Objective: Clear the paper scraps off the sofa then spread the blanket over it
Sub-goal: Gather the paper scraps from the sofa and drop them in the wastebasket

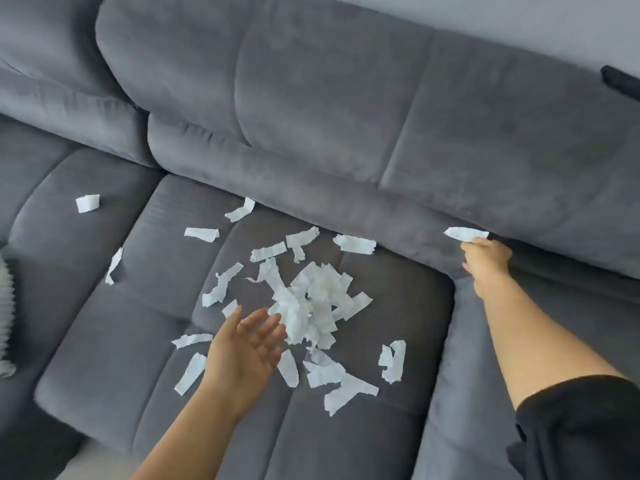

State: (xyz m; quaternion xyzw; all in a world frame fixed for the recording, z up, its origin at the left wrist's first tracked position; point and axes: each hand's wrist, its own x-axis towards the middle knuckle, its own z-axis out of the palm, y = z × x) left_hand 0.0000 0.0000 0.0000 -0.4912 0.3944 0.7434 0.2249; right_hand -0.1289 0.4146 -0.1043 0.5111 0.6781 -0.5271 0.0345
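Hands work well apart: the left hand [247,344] lies open, fingers straight and loosely spread, palm tipped toward the heap [311,303], its fingertips at the heap's 8 o'clock edge, though whether they touch it cannot be told; the right hand [486,259] reaches to the heap's 2 o'clock, where seat meets backrest, and pinches a single strip [465,233] between curled fingers and thumb, the strip sticking out level toward 9 o'clock above the knuckles; the paper is white, thin and torn into short ragged pieces, some faintly ribbed like tissue; the heap is a crumpled mound of many overlapping pieces near the middle of the sofa [346,116] seat cushion; loose strips [353,244] ring it, flat on the dark grey velvety fabric, thickest from 10 to 1 o'clock and from 4 to 8 o'clock; a curled pair [393,360] lies at 4 o'clock, near the cushion's edge; a lone piece [87,203] sits well apart on the neighbouring cushion at 10 o'clock; a black sleeve [571,427] covers the right upper arm at the frame's 5 o'clock; a pale ribbed fabric [5,306] shows at the frame's 9 o'clock edge, too cropped to identify; a dark object [620,81] rests atop the backrest at 2 o'clock
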